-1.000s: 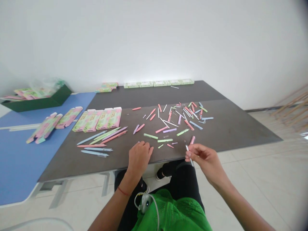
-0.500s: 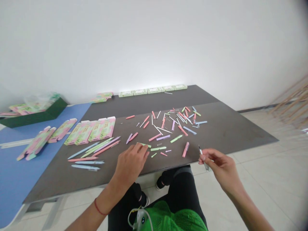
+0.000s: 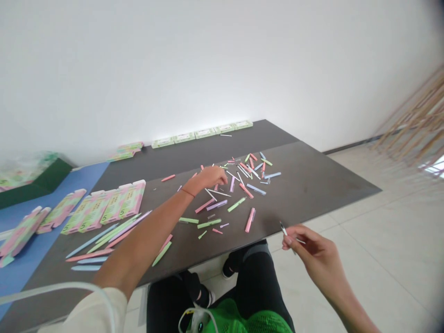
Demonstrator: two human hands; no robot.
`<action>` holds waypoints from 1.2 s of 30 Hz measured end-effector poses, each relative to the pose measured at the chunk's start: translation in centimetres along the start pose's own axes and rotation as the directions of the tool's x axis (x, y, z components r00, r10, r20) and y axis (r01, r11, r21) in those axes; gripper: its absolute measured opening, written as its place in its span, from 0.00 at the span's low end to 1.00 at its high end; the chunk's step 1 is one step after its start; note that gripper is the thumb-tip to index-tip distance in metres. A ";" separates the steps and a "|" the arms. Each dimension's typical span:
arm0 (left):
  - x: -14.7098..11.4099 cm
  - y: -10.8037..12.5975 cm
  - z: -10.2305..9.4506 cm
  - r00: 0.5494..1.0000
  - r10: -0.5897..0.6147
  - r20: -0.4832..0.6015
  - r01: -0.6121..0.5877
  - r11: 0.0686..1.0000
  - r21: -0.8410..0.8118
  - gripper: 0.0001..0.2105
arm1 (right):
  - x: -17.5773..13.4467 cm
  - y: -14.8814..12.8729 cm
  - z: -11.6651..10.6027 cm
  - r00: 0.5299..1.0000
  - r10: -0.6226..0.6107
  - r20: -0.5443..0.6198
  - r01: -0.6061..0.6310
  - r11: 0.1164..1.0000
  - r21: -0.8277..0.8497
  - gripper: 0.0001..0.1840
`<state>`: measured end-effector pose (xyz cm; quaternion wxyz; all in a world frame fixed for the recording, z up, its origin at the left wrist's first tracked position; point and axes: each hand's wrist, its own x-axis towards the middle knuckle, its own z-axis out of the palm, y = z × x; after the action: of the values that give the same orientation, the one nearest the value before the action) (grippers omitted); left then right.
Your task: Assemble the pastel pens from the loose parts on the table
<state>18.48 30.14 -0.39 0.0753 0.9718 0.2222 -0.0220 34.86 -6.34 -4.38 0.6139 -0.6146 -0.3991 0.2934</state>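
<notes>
My right hand [image 3: 308, 245] is held off the table's near edge, thumb and fingers closed on a slim white pen refill [image 3: 283, 229] with a dark tip. A second thin piece shows past the fingers, too small to name. My left hand [image 3: 213, 176] reaches far over the table, bent fingers pointing down among loose pen parts; whatever is in them is hidden. Around it lie white refills [image 3: 244, 171], a purple barrel [image 3: 232, 184] and a pink barrel [image 3: 246, 190]. Closer to me are a green barrel [image 3: 209, 224] and a pink barrel with a clip [image 3: 250, 219].
Pens [image 3: 92, 254] in several colours lie at the left, partly behind my left arm. Flat pink-green cartons [image 3: 130, 201] are behind them. Green boxes [image 3: 204, 133] line the wall side. A dark green tray [image 3: 41, 182] stands on the blue surface. The dark table [image 3: 312, 185] ends at the right.
My left hand has moved from the green barrel near the front edge, forward into the scattered parts. My right hand keeps the refill nearly in place. The view has turned a little right.
</notes>
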 end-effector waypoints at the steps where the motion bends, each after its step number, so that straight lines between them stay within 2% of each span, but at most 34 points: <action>1: 0.2 -0.2 0.2 0.999 0.032 0.029 -0.032 0.999 -0.009 0.08 | 0.0 0.3 -0.4 1.000 0.010 -0.009 -0.010 1.000 -0.011 0.11; 6: 0.4 -1.0 1.1 0.987 0.123 0.100 -0.121 0.992 -0.024 0.08 | 0.3 1.4 -1.1 0.998 0.056 -0.032 -0.057 0.998 -0.032 0.13; 10: 0.3 -0.5 1.3 0.986 0.152 0.069 -0.151 0.988 -0.020 0.07 | 0.4 1.7 -1.0 0.997 0.072 -0.021 -0.073 0.997 -0.025 0.13; 13: -0.8 0.7 0.4 0.989 0.147 0.008 -0.147 0.989 -0.019 0.06 | 0.4 1.8 -0.8 0.997 0.070 -0.016 -0.071 0.996 -0.045 0.13; 16: -3.9 2.3 -1.5 0.991 0.116 -0.071 -0.119 0.993 -0.029 0.07 | 0.3 1.8 -0.4 0.999 0.029 0.024 -0.027 0.998 -0.060 0.11; 19: -9.4 4.3 -3.7 0.984 0.085 -0.155 -0.097 0.993 -0.069 0.09 | 0.1 1.2 0.6 0.992 -0.040 0.118 0.053 0.992 -0.112 0.09; 20: -11.5 5.1 -4.3 0.971 0.072 -0.228 -0.105 0.985 -0.138 0.09 | 0.1 0.7 1.1 0.985 -0.071 0.156 0.094 0.985 -0.145 0.08; 22: -16.0 7.0 -4.8 0.925 -0.031 -0.378 -0.089 0.951 -0.297 0.08 | 0.0 -0.7 2.5 0.959 -0.167 0.231 0.218 0.952 -0.217 0.07; 23: -18.1 8.0 -4.8 0.905 -0.095 -0.414 -0.076 0.922 -0.380 0.08 | -0.1 -1.5 3.3 0.937 -0.226 0.268 0.293 0.924 -0.246 0.07; 27: -24.6 12.7 -3.1 0.826 -0.337 -0.452 -0.015 0.789 -0.614 0.05 | -0.7 -5.1 6.9 0.799 -0.431 0.419 0.553 0.800 -0.233 0.10; 29: -26.5 14.6 -2.0 0.784 -0.417 -0.460 -0.009 0.733 -0.680 0.03 | -1.2 -6.5 8.4 0.736 -0.493 0.464 0.633 0.744 -0.215 0.12; 31: -27.7 15.9 -1.2 0.749 -0.466 -0.471 -0.009 0.704 -0.710 0.03 | -1.8 -7.5 9.5 0.695 -0.528 0.488 0.683 0.697 -0.219 0.13; 36: -29.3 16.8 -0.5 0.690 -0.522 -0.502 -0.032 0.671 -0.741 0.02 | -3.0 -9.0 11.1 0.651 -0.538 0.535 0.725 0.649 -0.230 0.13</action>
<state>-0.56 2.74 4.62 0.3464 0.7612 0.3640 0.4101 22.76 -3.75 3.30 0.4272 -0.4699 -0.7679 0.0841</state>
